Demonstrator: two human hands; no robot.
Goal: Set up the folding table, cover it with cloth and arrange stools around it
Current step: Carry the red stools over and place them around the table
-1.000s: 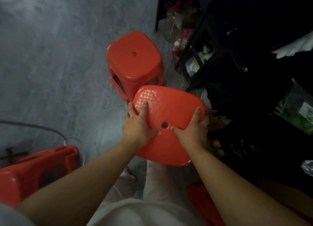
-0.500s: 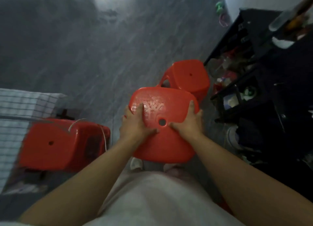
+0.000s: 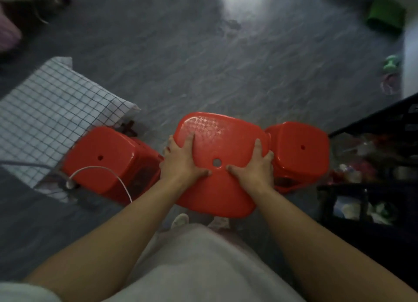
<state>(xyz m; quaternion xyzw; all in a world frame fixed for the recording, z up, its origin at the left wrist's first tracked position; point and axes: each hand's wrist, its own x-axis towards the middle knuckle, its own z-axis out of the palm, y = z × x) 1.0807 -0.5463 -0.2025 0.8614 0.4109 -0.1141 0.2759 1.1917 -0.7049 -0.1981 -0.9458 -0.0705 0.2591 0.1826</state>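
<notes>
The held stool (image 3: pixel 221 141) was red plastic, and it was in the air in front of the person's body, above the grey floor (image 3: pixel 203 64), with its seat turned up toward the camera. The seat had a round hole near the middle and a small raised pattern on its far part. The left hand (image 3: pixel 181 163) grasped the left edge of the seat: the thumb and one long finger lay on the top, and the other fingers were bent over the edge. The right hand (image 3: pixel 253 168) grasped the right edge in the same way, its thumb pointing to the hole. The held stool was between two other red stools that stood on the floor. The left stool (image 3: pixel 106 161) was just beside the edge of a checked cloth (image 3: pixel 45 111), and a white cable (image 3: pixel 101 167) curved over its seat. The right stool (image 3: pixel 300 152) stood near a black rack (image 3: pixel 362 195) with blurred things in it
</notes>
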